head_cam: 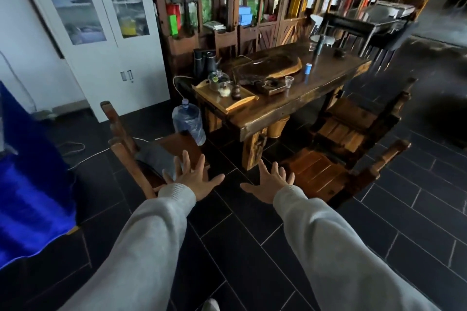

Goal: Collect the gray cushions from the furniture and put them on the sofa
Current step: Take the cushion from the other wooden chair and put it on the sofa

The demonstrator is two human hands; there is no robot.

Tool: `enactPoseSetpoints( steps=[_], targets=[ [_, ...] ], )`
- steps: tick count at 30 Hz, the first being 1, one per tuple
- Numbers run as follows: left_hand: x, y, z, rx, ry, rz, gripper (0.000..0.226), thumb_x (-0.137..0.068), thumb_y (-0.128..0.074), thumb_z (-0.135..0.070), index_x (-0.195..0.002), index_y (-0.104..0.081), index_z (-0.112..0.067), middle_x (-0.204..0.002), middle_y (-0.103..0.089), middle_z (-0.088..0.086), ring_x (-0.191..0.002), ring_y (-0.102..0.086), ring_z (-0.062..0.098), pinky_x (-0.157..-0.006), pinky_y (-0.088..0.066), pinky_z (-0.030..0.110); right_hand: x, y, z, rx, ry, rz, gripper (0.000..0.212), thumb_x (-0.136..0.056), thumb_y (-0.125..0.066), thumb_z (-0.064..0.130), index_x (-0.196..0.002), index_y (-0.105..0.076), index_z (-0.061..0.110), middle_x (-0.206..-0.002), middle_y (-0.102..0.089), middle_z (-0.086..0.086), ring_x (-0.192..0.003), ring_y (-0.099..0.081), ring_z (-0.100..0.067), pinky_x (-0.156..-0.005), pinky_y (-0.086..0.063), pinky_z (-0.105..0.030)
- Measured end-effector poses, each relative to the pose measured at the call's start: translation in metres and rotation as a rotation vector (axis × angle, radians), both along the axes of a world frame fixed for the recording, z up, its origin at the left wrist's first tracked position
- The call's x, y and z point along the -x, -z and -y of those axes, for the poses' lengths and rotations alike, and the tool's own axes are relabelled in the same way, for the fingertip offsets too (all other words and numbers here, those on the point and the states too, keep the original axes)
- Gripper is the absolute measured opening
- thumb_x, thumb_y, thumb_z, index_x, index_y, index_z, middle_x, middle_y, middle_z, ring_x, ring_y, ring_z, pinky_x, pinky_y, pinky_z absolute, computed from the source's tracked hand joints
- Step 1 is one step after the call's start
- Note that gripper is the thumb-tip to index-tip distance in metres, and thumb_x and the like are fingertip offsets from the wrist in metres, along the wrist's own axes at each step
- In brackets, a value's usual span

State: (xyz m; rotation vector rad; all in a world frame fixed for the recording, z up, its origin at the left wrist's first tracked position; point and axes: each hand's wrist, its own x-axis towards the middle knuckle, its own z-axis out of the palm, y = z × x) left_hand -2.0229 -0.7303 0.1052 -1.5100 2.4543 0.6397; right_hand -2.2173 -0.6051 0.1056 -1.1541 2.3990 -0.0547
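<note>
Cushion (156, 159) lies gray on the chair (121, 139) seat, just beyond the left hand (194, 179), whose fingers (185, 161) are spread wide and hold nothing. The right hand (271, 184) is splayed and empty too, likely readying a two-handed lift. Farther off stands the table (290, 98); no sofa shows

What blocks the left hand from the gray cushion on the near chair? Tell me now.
Nothing visible does. The left hand, open and empty, is spread just in front of the gray cushion lying on the wooden chair seat; only the chair's armrest flanks it.
</note>
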Motion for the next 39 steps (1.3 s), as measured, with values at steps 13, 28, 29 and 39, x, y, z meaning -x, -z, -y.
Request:
enactPoseSetpoints(
  steps=[13, 28, 29, 39],
  targets=[
    [0.105, 0.041, 0.192, -0.072, -0.143, 0.076, 0.105, -0.078, -0.028, -0.094, -0.162, 0.006, -0.04, -0.168, 0.03, 0.005, -0.154, 0.026, 0.031, -0.12, 0.009, 0.064, 0.134, 0.027, 0.202, 0.009, -0.107, 0.16, 0.103, -0.094, -0.062, 0.064, -0.168, 0.0, 0.029, -0.175, 0.005, -0.016, -0.16, -0.008, -0.041, -0.125, -0.025, -0.056],
    [0.153, 0.126, 0.322, -0.301, -0.667, 0.083, 0.109, -0.074, -0.031, -0.094, -0.159, 0.013, -0.043, -0.17, 0.026, 0.001, -0.157, 0.016, 0.032, -0.122, -0.005, 0.064, 0.194, 0.109, 0.512, -0.211, -0.59, 0.23, 0.099, -0.096, -0.06, 0.063, -0.168, -0.004, 0.027, -0.175, -0.004, -0.016, -0.159, -0.017, -0.035, -0.123, -0.026, -0.047],
    [0.149, 0.131, 0.327, -0.323, -0.709, 0.067, 0.108, -0.075, -0.034, -0.092, -0.159, 0.015, -0.045, -0.17, 0.023, 0.001, -0.157, 0.015, 0.032, -0.122, -0.005, 0.063, 0.188, 0.112, 0.525, -0.221, -0.62, 0.242, 0.097, -0.096, -0.06, 0.062, -0.168, -0.005, 0.027, -0.175, -0.005, -0.016, -0.159, -0.017, -0.035, -0.123, -0.026, -0.047],
    [0.082, 0.203, 0.477, -0.441, -0.797, 0.183, 0.103, -0.084, -0.044, -0.084, -0.163, 0.0, -0.037, -0.172, 0.016, 0.002, -0.158, 0.013, 0.031, -0.123, -0.006, 0.061, 0.111, 0.217, 0.62, -0.402, -0.542, 0.503, 0.091, -0.099, -0.061, 0.052, -0.168, -0.01, 0.022, -0.169, -0.026, -0.015, -0.153, -0.032, -0.035, -0.12, -0.033, -0.044]
  ],
)
